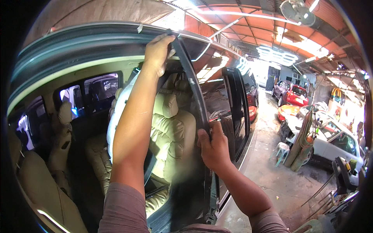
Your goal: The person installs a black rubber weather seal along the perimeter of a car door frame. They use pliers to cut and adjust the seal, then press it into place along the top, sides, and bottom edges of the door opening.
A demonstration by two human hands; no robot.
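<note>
A van's side opening is in front of me, with beige seats (171, 120) inside. The dark upright edge of its door (193, 83) runs from the roof line down past my right hand. High up, my left hand (157, 52) has its fingers curled over the top corner of that edge, close under the roof rail (93, 42). Lower down, my right hand (214, 146) is wrapped round the same edge, its thumb on the cabin side. What lies under the fingers of both hands is partly hidden. My left forearm covers part of the cabin.
A dark-tinted panel (236, 112) stands out from the van's side, just right of the door edge. Farther right are a white stool (280, 150), upright cylinders (301, 145), a white car (336, 141) and a red car (293, 94). A fan (297, 12) hangs overhead.
</note>
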